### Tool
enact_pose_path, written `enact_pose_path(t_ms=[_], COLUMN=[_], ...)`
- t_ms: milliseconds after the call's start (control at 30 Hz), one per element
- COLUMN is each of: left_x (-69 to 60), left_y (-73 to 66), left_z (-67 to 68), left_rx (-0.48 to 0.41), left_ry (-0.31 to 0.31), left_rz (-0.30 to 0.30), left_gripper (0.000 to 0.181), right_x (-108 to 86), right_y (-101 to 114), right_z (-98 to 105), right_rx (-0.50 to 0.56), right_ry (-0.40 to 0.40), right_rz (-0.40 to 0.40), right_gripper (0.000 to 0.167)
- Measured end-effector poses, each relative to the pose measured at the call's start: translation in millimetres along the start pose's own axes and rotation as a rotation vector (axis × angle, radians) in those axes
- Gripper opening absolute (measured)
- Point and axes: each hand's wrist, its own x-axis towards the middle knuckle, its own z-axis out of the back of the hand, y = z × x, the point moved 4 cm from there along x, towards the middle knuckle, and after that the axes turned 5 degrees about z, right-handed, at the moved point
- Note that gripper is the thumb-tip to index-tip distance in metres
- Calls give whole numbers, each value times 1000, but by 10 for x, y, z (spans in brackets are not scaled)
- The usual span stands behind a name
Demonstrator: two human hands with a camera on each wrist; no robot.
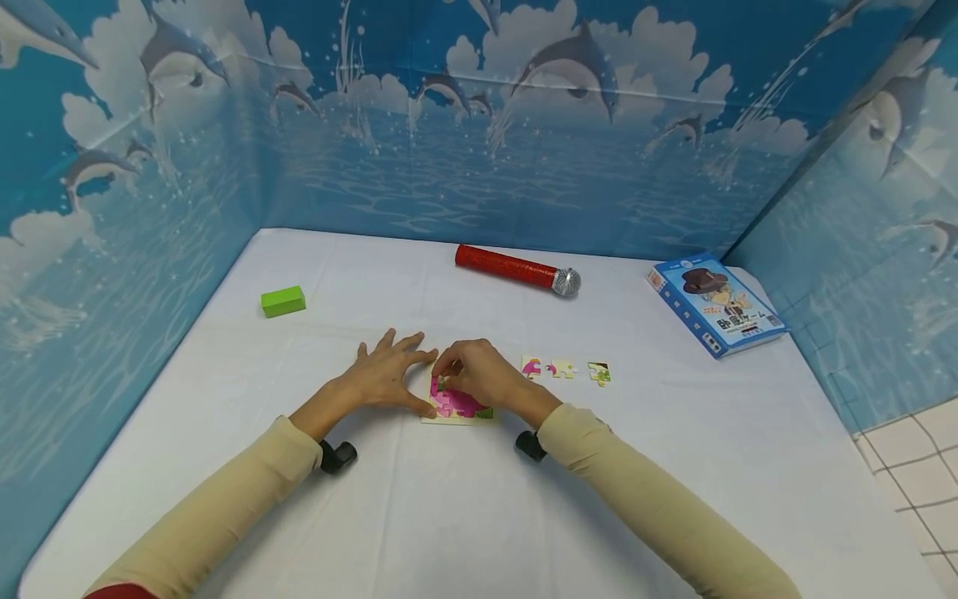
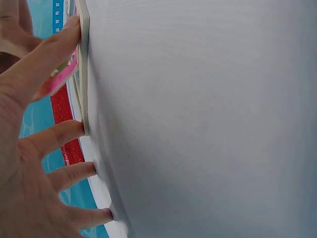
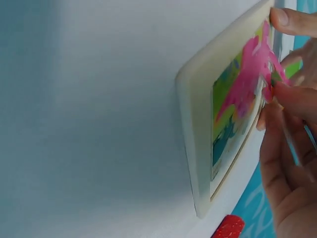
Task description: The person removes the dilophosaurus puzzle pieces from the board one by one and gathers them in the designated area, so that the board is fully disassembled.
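A small jigsaw board [image 1: 458, 421] with a cream rim and a pink picture lies on the white table. My left hand [image 1: 385, 374] is beside it with fingers spread, the thumb and index fingertip touching its left edge. Over the board, my right hand [image 1: 479, 374] pinches a pink jigsaw piece [image 2: 62, 78] between thumb and fingers; the piece is blurred and partly hidden. In the right wrist view the piece appears tilted at the board's pink picture. To the right of the board lie loose jigsaw pieces [image 1: 563, 368] in a row.
A red glittery microphone [image 1: 509, 266] lies behind the board. Far left is a green block [image 1: 283, 301]. At the back right stands a blue game box [image 1: 718, 304] lying flat. A dolphin-print curtain [image 1: 449, 183] borders the table's back and sides.
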Motion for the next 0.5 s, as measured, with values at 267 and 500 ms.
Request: enact_pose_path(t_ms=[267,500], left_x=[1,13], left_y=[2,0], left_z=[-1,-1], left_rx=[2,-4], left_ry=[5,5], left_rz=[5,7], left_gripper=[98,97], right_x=[-28,-46], right_y=[-18,-23], right_z=[29,53], right_rx=[81,159], right_ry=[-14,-6], right_rz=[32,42], right_gripper=[12,19])
